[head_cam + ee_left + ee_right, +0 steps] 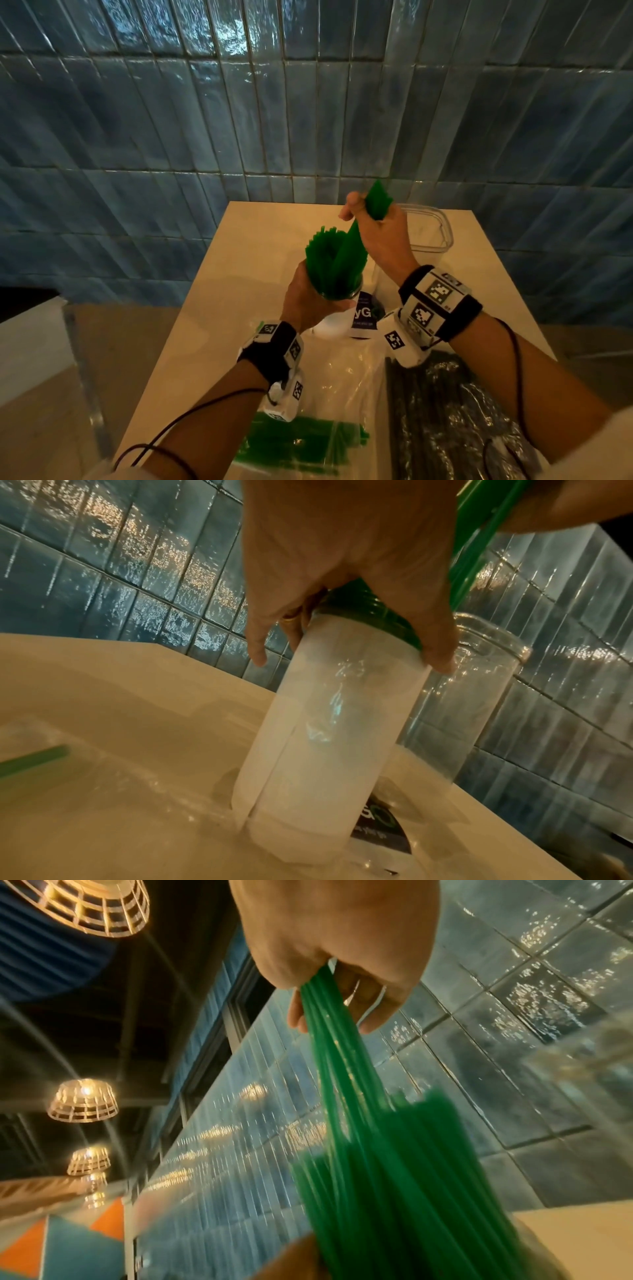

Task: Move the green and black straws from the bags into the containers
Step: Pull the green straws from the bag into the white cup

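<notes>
Item: green straws (376,200), a bunch pinched in your right hand (380,236), long axis steeply tilted, lower ends at the mouth of the jar (335,723) directly below. Your left hand (308,294) wraps the jar's rim, steadying it upright on the surface (239,274). Black straws (438,411) lie bagged nearest your right forearm.

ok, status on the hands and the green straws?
Left hand grips jar. Right hand holds green straws, lowering into jar. Black straws still bagged. Nothing in the way.
</notes>
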Demonstrator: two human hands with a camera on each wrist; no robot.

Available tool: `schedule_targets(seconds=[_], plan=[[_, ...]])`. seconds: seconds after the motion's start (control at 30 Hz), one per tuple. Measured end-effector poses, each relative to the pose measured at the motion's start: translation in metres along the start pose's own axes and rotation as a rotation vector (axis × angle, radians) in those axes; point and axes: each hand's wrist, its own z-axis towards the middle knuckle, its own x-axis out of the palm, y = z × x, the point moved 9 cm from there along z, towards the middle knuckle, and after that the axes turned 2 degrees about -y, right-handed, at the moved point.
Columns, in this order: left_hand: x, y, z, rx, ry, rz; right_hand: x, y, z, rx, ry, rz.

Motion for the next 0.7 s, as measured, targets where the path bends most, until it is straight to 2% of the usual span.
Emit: schedule_targets(seconds=[0.2, 0.33, 0.47, 0.53, 0.6, 0.7], plan=[[0.002, 0.009, 0.002, -0.034, 0.025, -0.076, 0.025, -0.059, -0.023, 0.096, 0.131, -0.219], [0.002, 0.011, 0.001, -0.051, 0.029, -0.104, 0.021, -0.047, -0.023, -0.024, 0.134, -0.347], [0.003, 0.012, -0.003, -0.077, 0.022, -0.120, 0.007, -0.031, -0.014, -0.105, -0.006, -0.266], [0.003, 0.009, -0.005, -0.070, 0.014, -0.102, 0.013, -0.029, -0.018, -0.144, 0.038, -0.322], [0.002, 0.001, -0.007, -0.037, -0.008, -0.043, 0.022, -0.045, -0.023, -0.053, 0.128, -0.368], [-0.003, -0.015, -0.004, 0.034, -0.076, 0.040, 0.028, -0.072, -0.029, 0.182, 0.168, -0.290]])
